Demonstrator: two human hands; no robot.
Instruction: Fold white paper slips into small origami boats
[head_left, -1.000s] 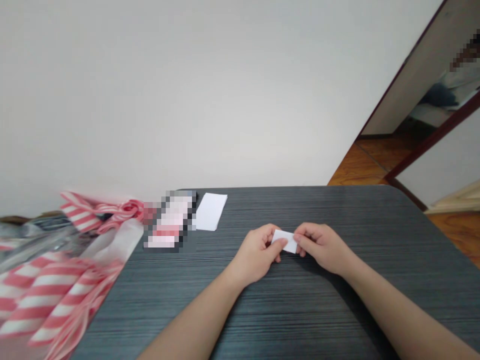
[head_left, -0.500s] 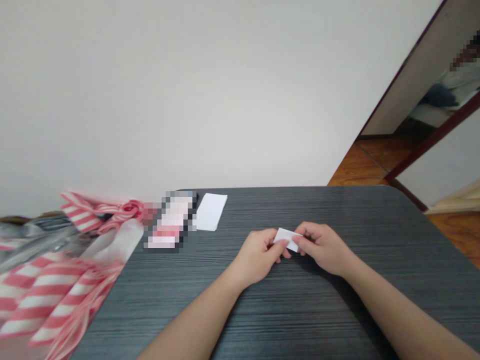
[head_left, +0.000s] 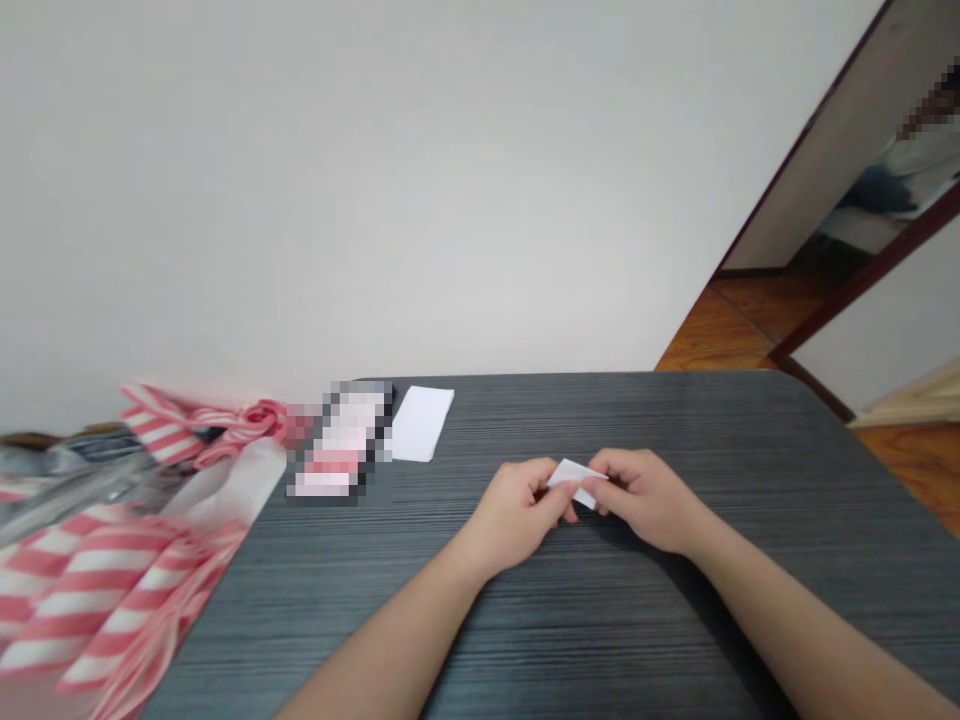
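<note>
Dark table (head_left: 585,640) meets pale wall (head_left: 480,200); over its middle, the left hand (head_left: 521,512) and right hand (head_left: 651,497) both pinch a small white paper (head_left: 574,470) between thumb and fingers, right of the far white sheet (head_left: 422,424). Light, even thumb pressure should keep edges square.

Paper slip (head_left: 573,469) held between left hand (head_left: 516,512) and right hand (head_left: 654,502), above table (head_left: 592,630) | paper sheets (head_left: 422,424) laid at table's far left | phone (head_left: 345,430) placed just left of paper sheets | cloth (head_left: 112,570) heaped left of table | wall (head_left: 450,200) seen behind table's far edge
</note>
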